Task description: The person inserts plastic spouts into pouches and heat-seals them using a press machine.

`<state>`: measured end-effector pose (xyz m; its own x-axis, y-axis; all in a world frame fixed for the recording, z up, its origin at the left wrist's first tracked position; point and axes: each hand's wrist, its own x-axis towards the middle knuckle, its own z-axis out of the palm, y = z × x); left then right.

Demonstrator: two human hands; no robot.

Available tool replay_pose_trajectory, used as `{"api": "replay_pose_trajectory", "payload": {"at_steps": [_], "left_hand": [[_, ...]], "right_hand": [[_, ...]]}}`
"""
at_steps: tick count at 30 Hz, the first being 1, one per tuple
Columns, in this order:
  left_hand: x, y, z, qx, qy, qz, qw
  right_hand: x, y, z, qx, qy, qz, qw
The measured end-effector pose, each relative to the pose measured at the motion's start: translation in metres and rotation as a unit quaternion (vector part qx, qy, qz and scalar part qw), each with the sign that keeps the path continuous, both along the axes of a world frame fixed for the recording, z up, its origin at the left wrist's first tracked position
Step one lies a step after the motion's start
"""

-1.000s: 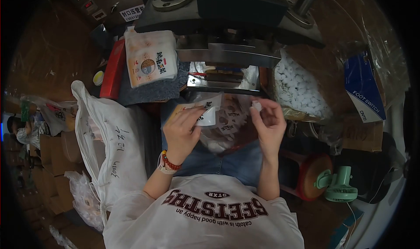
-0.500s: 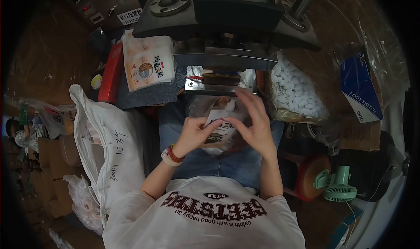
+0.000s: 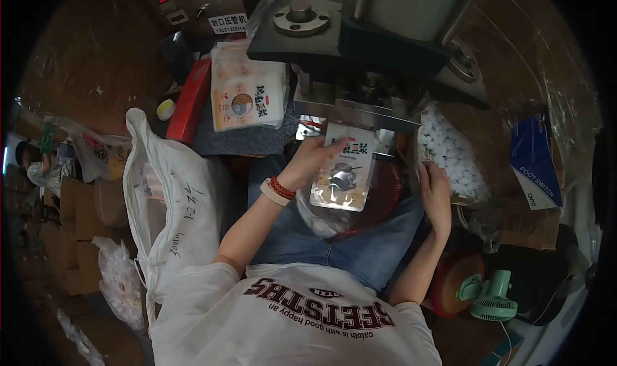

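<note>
Pouch (image 3: 342, 179), white with dark print, is in front of the press (image 3: 360, 112), its upper end at the press opening and its lower end over the red tub (image 3: 393, 186) in the person's lap. The left hand (image 3: 312, 160) grasps it near the upper end, thumb across the printed face. Clear plastic (image 3: 315, 221) shows in the tub, beside and below the pouch.

The right hand (image 3: 434, 183) is at the near left edge of the box of white pieces (image 3: 453, 154), right of the press. Its fingers are bent; whether they hold anything, I cannot tell.

Left of the press, a stack of printed pouches (image 3: 247, 89) lies on grey cloth (image 3: 247, 142), with a red box (image 3: 190, 102) just beside it. A white sack (image 3: 186, 205) stands by the person's left side. On the far right is a blue box (image 3: 535, 163) marked FOOT SWITCH; nearer are a green fan (image 3: 495, 302) and, beside it, a red-edged stool (image 3: 457, 279). Another person (image 3: 46, 170) is at far left.
</note>
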<state>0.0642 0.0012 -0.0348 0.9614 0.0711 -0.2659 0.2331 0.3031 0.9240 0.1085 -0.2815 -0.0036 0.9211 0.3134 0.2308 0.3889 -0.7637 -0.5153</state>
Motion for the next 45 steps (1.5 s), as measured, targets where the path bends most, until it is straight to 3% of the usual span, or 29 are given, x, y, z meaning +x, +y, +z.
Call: {"api": "replay_pose_trajectory", "payload": {"at_steps": [1, 2, 3, 4, 5, 6, 7, 8, 10, 13, 14, 15, 17, 18, 21, 26, 27, 28, 29, 30, 31, 32, 33, 35, 36, 38, 41, 43, 45], "left_hand": [[0.002, 0.005, 0.006, 0.089, -0.024, -0.02, 0.996], [0.005, 0.027, -0.002, 0.283, -0.024, 0.018, 0.959], [0.002, 0.046, 0.0, 0.488, -0.098, 0.124, 0.858], [-0.004, 0.064, 0.002, 0.659, -0.163, 0.222, 0.7], [-0.014, 0.081, -0.002, 0.735, -0.112, 0.186, 0.642], [-0.023, 0.097, -0.01, 0.802, -0.058, 0.149, 0.576], [-0.036, 0.105, -0.016, 0.78, -0.055, 0.073, 0.62], [-0.051, 0.108, -0.023, 0.773, -0.094, 0.039, 0.626], [-0.074, 0.096, -0.017, 0.753, -0.18, 0.024, 0.632], [-0.088, 0.091, -0.01, 0.716, -0.18, 0.045, 0.672], [-0.086, 0.081, -0.004, 0.672, -0.205, 0.117, 0.702], [-0.087, 0.072, 0.005, 0.671, -0.206, 0.116, 0.702], [-0.091, 0.055, 0.019, 0.544, -0.228, 0.15, 0.793], [-0.09, 0.047, 0.025, 0.543, -0.23, 0.148, 0.794], [-0.09, 0.027, 0.04, 0.616, -0.336, 0.12, 0.702], [-0.09, 0.017, 0.057, 0.552, -0.362, 0.016, 0.751], [-0.087, 0.012, 0.052, 0.495, -0.341, -0.004, 0.8], [-0.084, 0.008, 0.046, 0.434, -0.316, -0.025, 0.843], [-0.078, 0.005, 0.035, 0.433, -0.315, -0.026, 0.844], [-0.07, 0.002, 0.018, 0.397, -0.199, -0.057, 0.894], [-0.062, -0.001, 0.001, 0.354, -0.08, -0.087, 0.928], [-0.053, -0.008, -0.013, 0.234, -0.068, -0.051, 0.969], [-0.045, -0.012, -0.011, 0.233, -0.07, -0.05, 0.969], [-0.03, -0.016, -0.002, 0.022, -0.013, 0.024, 0.999], [-0.021, -0.016, 0.002, 0.002, -0.011, 0.037, 0.999], [-0.006, -0.016, -0.002, -0.042, -0.013, 0.048, 0.998], [-0.003, -0.019, -0.005, -0.092, 0.008, 0.06, 0.994], [-0.002, -0.012, -0.002, -0.098, 0.026, 0.067, 0.993], [-0.004, -0.002, 0.0, 0.014, 0.003, 0.008, 1.0]], "right_hand": [[0.002, -0.004, -0.002, 0.015, -0.017, 0.018, 1.0], [0.003, -0.009, 0.0, 0.016, -0.022, 0.021, 0.999], [0.004, -0.011, 0.002, 0.099, -0.004, 0.042, 0.994], [0.003, -0.012, 0.004, 0.181, 0.016, 0.064, 0.981], [0.001, -0.011, 0.004, 0.181, 0.016, 0.066, 0.981], [-0.003, -0.006, 0.003, 0.273, 0.03, -0.003, 0.962], [-0.007, -0.001, 0.003, 0.361, 0.044, -0.071, 0.929], [-0.014, 0.005, 0.005, 0.36, 0.046, -0.07, 0.929], [-0.029, 0.023, 0.012, 0.467, 0.074, 0.041, 0.88], [-0.05, 0.055, 0.037, 0.408, 0.022, 0.107, 0.906], [-0.053, 0.062, 0.041, 0.359, -0.008, 0.135, 0.924], [-0.057, 0.069, 0.046, 0.359, -0.009, 0.132, 0.924], [-0.065, 0.084, 0.055, 0.295, -0.046, 0.157, 0.941], [-0.063, 0.089, 0.05, 0.26, -0.092, 0.18, 0.944], [-0.056, 0.101, 0.037, 0.197, -0.158, 0.226, 0.941], [-0.052, 0.086, 0.053, 0.183, -0.098, 0.358, 0.91], [-0.048, 0.086, 0.052, 0.182, -0.098, 0.356, 0.911], [-0.044, 0.087, 0.05, 0.183, -0.079, 0.312, 0.929], [-0.041, 0.087, 0.047, 0.185, -0.059, 0.267, 0.944], [-0.039, 0.086, 0.043, 0.184, -0.058, 0.267, 0.944], [-0.036, 0.084, 0.038, 0.204, -0.068, 0.197, 0.956], [-0.031, 0.081, 0.037, 0.223, -0.08, 0.127, 0.963], [-0.027, 0.068, 0.042, 0.22, -0.071, 0.094, 0.968], [-0.012, 0.043, 0.042, 0.196, -0.086, -0.002, 0.977], [-0.004, 0.036, 0.041, 0.194, -0.084, -0.002, 0.977], [0.016, 0.028, 0.033, -0.013, -0.147, -0.124, 0.981], [0.049, 0.022, -0.021, -0.057, -0.179, -0.1, 0.977], [0.047, 0.022, -0.013, -0.04, -0.141, -0.094, 0.985], [0.046, 0.016, -0.014, -0.025, -0.085, -0.087, 0.992]]}}
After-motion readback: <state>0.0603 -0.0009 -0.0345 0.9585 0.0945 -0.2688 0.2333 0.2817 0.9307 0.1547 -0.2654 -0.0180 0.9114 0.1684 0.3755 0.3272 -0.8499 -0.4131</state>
